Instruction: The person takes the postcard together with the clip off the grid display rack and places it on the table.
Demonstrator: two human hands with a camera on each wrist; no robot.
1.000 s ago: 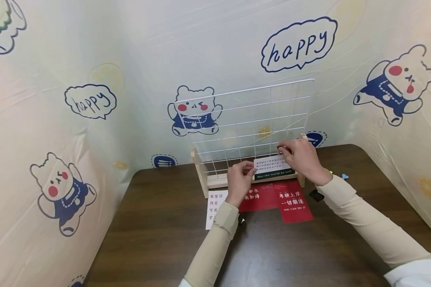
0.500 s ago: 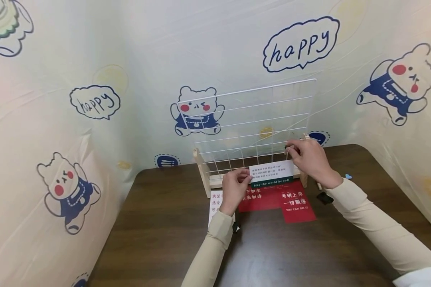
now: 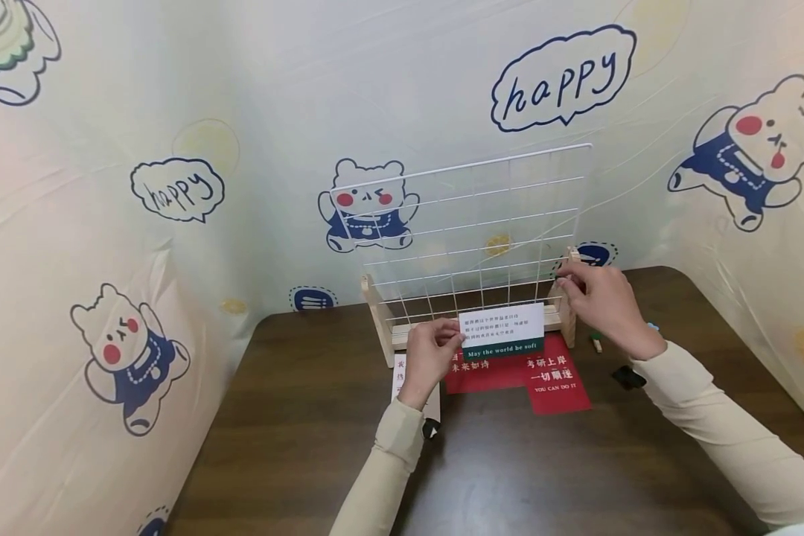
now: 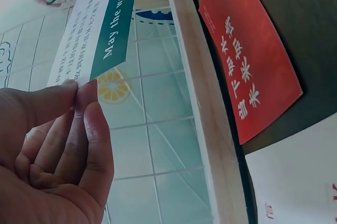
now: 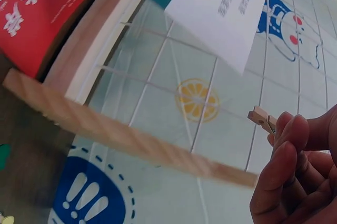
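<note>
The left hand [image 3: 432,353] pinches the left edge of a white card [image 3: 502,324] with a green strip reading "May the world be soft". Held up in front of a white wire grid [image 3: 462,169], the card faces the head camera. To its right, apart from the card, is the right hand [image 3: 603,301], near the grid stand's right wooden post. In the right wrist view its fingertips pinch a small wooden clothespin [image 5: 260,119], partly hidden by the fingers. The grid stands in a wooden base [image 4: 210,129].
Two red cards [image 3: 559,387] with white lettering lie before the stand. Another white card [image 4: 300,176] lies by the left forearm. A small clothespin [image 3: 596,342] with green on it and a black object [image 3: 626,377] lie at right on the brown table [image 3: 509,469].
The right hand has moved right, away from the card and toward the stand's right post. The left hand has drawn the card slightly left and down, off the grid.
</note>
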